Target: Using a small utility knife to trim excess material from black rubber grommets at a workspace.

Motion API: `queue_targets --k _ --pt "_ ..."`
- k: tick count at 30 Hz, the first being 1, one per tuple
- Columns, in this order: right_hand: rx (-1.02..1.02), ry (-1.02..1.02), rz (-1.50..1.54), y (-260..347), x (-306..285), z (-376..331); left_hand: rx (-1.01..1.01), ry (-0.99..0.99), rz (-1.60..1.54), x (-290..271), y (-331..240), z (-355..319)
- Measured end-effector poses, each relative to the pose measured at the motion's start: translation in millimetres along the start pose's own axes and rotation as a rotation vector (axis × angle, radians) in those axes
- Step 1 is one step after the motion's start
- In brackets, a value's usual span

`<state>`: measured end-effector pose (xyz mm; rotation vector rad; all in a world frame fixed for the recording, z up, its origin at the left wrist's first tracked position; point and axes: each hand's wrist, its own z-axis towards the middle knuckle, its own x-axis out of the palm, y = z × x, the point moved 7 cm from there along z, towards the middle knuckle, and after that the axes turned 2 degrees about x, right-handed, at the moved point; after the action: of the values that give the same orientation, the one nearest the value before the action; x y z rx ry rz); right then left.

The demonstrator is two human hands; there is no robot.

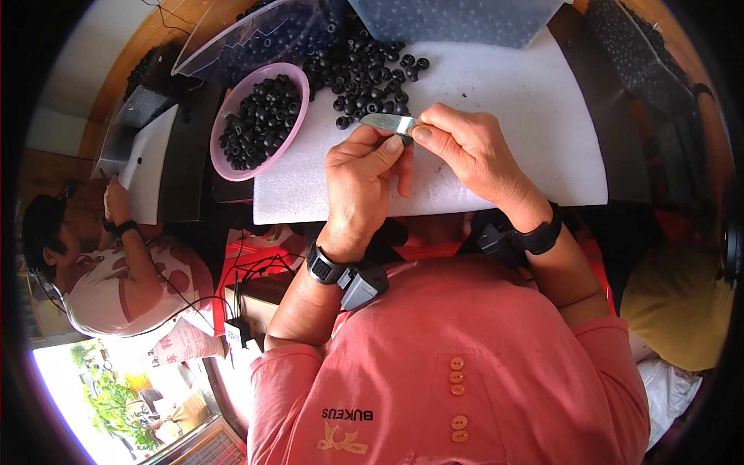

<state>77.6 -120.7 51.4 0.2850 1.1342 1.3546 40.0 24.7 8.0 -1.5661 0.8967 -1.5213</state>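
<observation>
My right hand (469,147) grips a small knife (385,122), its short silver blade pointing left above my left thumb. Between the thumb and fingers of my left hand (360,170) is a small black piece (406,140), mostly hidden by the fingertips and the knife. It looks like one of the shiny black round bead-like pieces (364,81) heaped loose just beyond my hands. Both hands are held close together over a white foam sheet (511,101).
At left, a pink bowl (221,159) holds many similar black pieces. Clear plastic bins (457,22) stand along the far side. Another person (139,271) works at a table on the left; a further person's arm (709,132) shows at right. Black cables (256,271) hang beside the table.
</observation>
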Motion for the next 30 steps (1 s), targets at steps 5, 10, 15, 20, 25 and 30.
queue_targets --k 5,10,15,20,25,30 --pt "0.012 0.004 0.035 0.9 -0.2 -0.1 -0.002 -0.036 -0.026 2.3 0.9 -1.2" --pt "0.015 0.014 0.045 -1.1 0.4 -0.3 0.022 -0.04 -0.068 4.2 2.7 -2.3" --pt "-0.008 0.028 0.026 0.7 0.9 -0.8 0.042 -0.046 -0.059 4.5 2.4 -1.6" --pt "-0.034 0.044 0.112 10.1 0.4 -2.5 0.054 -0.047 -0.081 8.8 -1.8 4.6" --pt "0.194 -0.115 0.272 -13.0 -12.6 -0.5 0.02 0.022 -0.15 19.8 6.9 4.6" --pt "0.177 -0.094 0.193 -11.9 -7.5 -0.3 0.016 0.027 -0.165 16.6 7.2 4.5"
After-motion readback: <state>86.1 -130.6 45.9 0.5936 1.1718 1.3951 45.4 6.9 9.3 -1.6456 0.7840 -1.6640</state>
